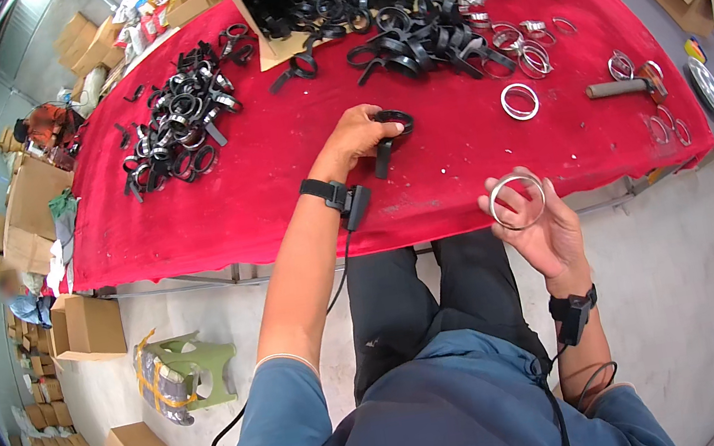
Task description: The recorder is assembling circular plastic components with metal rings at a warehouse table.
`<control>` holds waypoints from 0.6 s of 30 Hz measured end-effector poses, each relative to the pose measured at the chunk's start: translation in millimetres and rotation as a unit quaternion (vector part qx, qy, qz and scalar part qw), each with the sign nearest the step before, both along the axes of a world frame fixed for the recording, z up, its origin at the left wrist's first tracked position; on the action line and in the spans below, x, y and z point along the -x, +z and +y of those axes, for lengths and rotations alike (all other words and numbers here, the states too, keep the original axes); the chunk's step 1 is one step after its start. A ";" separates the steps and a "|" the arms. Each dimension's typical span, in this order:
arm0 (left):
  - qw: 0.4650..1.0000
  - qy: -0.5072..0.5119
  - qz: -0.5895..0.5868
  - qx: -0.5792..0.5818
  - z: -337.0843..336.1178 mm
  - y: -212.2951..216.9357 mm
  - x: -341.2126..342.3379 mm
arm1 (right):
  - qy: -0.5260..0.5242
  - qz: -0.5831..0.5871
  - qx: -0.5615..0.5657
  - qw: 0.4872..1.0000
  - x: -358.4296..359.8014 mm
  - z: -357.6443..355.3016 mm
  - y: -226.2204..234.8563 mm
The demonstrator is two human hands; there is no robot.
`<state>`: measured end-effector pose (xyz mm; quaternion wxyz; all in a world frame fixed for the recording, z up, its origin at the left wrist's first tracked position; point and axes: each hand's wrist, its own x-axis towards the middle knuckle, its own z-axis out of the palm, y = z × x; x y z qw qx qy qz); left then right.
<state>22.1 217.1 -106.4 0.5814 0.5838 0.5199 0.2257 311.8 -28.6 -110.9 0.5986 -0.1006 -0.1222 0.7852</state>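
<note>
My left hand (358, 140) reaches over the red cloth and is closed on a black ring with a flat tail (384, 160), its thumb and fingers pinching the ring part. Nearer the table's front edge, my right hand (542, 227) is turned palm up and holds a silver metal ring (492, 201) between thumb and fingers. Another silver ring (522, 117) lies flat on the cloth just beyond it. Beyond my left hand, a heap of black tailed rings (404, 45) spills from an open box.
A red cloth (278, 189) covers the table. To the left lies a pile of black rings with metal bands (185, 119). Loose silver rings (533, 58) and a wooden-handled hammer (618, 88) lie to the right. A green stool (203, 366) and cardboard boxes (91, 325) stand on the floor.
</note>
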 end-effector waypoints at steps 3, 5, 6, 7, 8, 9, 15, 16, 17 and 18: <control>0.999 -0.009 0.027 0.018 -8.2 0.8 -6.0 | 0.008 0.017 0.009 1.000 6.7 1.9 10.6; 1.000 -0.008 0.027 0.011 -22.7 5.4 -15.0 | 0.006 0.042 0.062 0.997 8.1 1.4 16.3; 1.000 -0.005 0.028 0.004 -30.2 7.8 -19.2 | 0.005 0.041 0.063 0.997 8.3 0.0 18.6; 1.000 -0.003 0.027 0.003 -35.9 10.1 -20.2 | 0.007 0.045 0.082 0.996 9.2 -1.6 21.0; 1.000 -0.005 -0.007 0.030 -41.4 13.0 -20.9 | 0.008 0.049 0.102 0.994 9.7 -2.9 22.4; 0.998 -0.006 -0.042 0.056 -47.2 15.0 -20.5 | 0.010 0.047 0.102 0.994 8.7 -4.0 19.1; 0.960 -0.011 -0.277 0.051 -94.6 21.9 -12.4 | 0.134 0.148 -0.044 0.979 4.9 -7.0 14.2; 0.959 -0.009 -0.279 0.054 -105.9 25.4 -10.0 | 0.117 0.124 -0.054 0.984 6.7 -9.2 16.7; 0.941 -0.032 -0.332 0.052 -116.3 28.6 -8.6 | 0.099 0.099 -0.064 0.988 8.1 -11.2 18.3; 0.920 -0.054 -0.385 0.050 -126.5 31.4 -7.5 | 0.099 0.097 -0.058 0.989 10.1 -11.6 19.4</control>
